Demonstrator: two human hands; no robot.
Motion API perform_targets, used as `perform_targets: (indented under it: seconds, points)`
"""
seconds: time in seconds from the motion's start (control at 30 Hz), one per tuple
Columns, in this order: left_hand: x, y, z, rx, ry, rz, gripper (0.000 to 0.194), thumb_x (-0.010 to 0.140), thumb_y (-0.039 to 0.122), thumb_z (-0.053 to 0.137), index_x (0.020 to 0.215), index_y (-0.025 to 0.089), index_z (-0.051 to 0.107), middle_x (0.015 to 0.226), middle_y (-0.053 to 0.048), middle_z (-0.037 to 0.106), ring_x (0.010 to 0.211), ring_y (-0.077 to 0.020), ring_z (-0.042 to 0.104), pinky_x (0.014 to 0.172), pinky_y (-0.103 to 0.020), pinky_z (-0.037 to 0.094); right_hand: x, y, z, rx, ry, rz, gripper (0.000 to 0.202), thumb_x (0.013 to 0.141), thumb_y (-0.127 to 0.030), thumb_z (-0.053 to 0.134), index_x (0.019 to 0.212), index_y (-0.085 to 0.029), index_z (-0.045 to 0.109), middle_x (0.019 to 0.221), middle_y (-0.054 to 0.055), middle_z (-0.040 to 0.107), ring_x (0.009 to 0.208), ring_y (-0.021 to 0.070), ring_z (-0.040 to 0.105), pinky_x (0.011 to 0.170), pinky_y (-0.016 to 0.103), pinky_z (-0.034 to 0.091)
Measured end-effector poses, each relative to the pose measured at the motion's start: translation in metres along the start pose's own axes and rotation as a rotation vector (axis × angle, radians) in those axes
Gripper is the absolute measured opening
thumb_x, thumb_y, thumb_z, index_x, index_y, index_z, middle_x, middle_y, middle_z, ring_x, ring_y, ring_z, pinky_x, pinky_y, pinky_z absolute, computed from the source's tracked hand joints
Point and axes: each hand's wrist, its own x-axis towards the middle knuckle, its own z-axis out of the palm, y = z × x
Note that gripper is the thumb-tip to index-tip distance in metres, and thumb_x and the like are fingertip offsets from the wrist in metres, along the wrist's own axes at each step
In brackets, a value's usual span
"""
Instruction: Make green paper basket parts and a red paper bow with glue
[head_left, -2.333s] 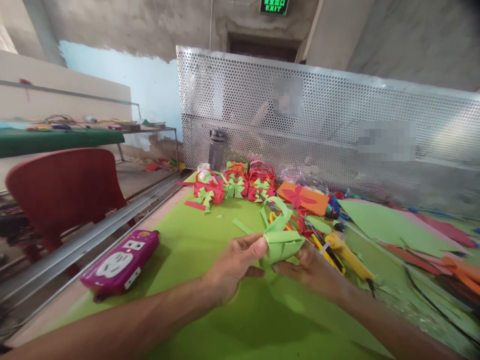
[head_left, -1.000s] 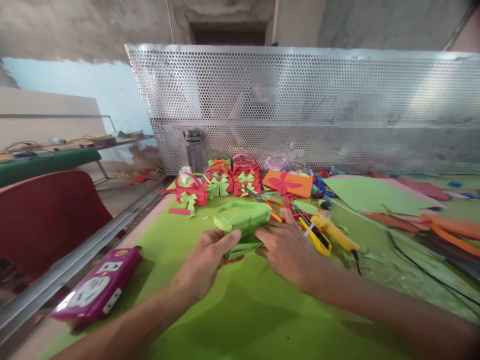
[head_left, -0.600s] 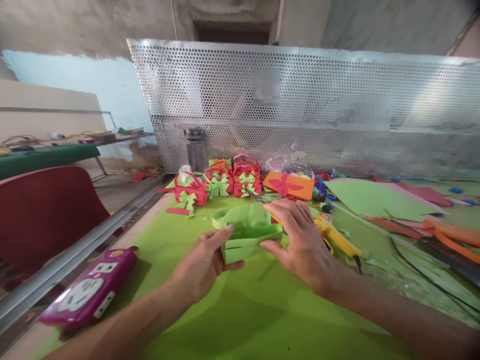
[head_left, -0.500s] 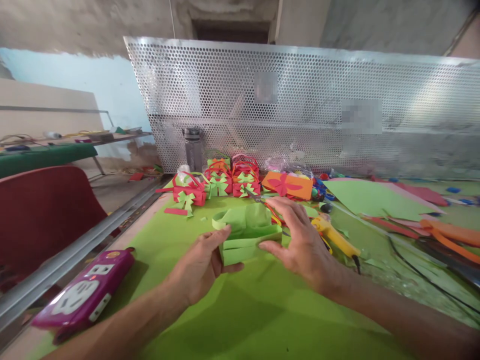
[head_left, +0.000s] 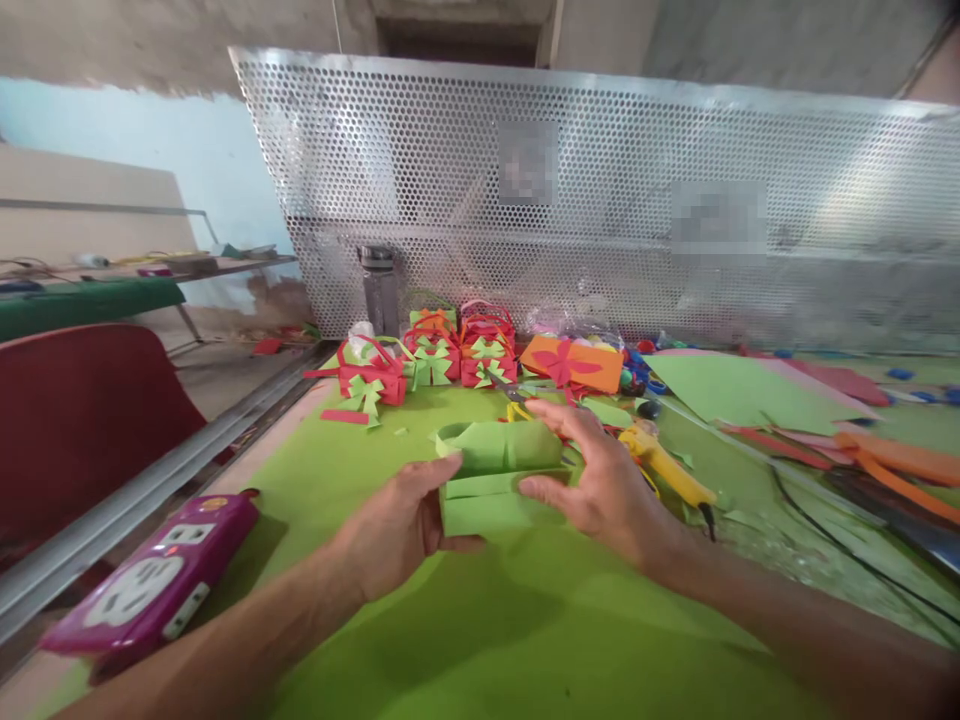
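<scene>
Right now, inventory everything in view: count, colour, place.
Table: one, green-topped, foreground.
Green paper piece: one, green, held over the table.
Red boxes with green bows: at least three, table's far side.
Orange piece with red bow: one, right of those boxes.
Bottle: one, grey, behind those boxes.
Power strip: one, purple and white, near left.
Glue gun: one, yellow, right side.
Scissors: one pair, yellow-handled, beyond the green paper piece.
Strips and scraps: uncountable, orange, red, green, right.
Large sheet: one, light green, far right.
Perforated panel: one, silver, behind the table.
Chair: one, red, left.
Left hand: one, bare, holding the piece's left end.
Right hand: one, bare, open at its right end.
</scene>
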Motion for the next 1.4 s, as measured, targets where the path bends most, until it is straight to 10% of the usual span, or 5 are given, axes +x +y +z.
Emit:
perform_targets:
  seconds: [0.4, 0.97, 1.4]
  points:
    - [-0.001, -0.008, 0.001, -0.019, 0.118, 0.03, 0.02, 0.07, 0.023, 0.07, 0.084, 0.014, 0.059, 0.077, -0.006, 0.068, 0.068, -0.0187, 0.065, 0.061, -0.038, 0.058, -0.003, 0.002, 0.003, -0.21, 0.125, -0.417, 0.023, 0.079, -0.013, 0.062, 0.102, -0.014, 0.059, 0.092, 0.009, 0.067, 0.086, 0.0211, 0.06, 0.082, 0.039, 0.046]
    - [-0.004, -0.012, 0.007, -0.031, 0.093, 0.039, 0.024, 0.072, 0.027, 0.071, 0.094, 0.018, 0.065, 0.078, -0.003, 0.068, 0.071, -0.0179, 0.064, 0.059, -0.036, 0.059, 0.002, -0.008, -0.01, -0.574, 0.158, -0.816, 0.023, 0.087, -0.008, 0.042, 0.099, -0.01, 0.062, 0.074, 0.008, 0.069, 0.067, 0.017, 0.061, 0.082, 0.043, 0.042]
    - [-0.009, -0.015, 0.01, 0.178, 0.185, 0.077, 0.033, 0.07, 0.041, 0.07, 0.093, 0.018, 0.061, 0.093, -0.006, 0.066, 0.078, -0.0207, 0.063, 0.058, -0.032, 0.054, 0.002, -0.017, -0.001, -0.309, 0.03, -0.472, 0.007, 0.086, -0.014, 0.054, 0.088, -0.016, 0.059, 0.068, 0.0, 0.064, 0.061, 0.0118, 0.053, 0.078, 0.033, 0.038]
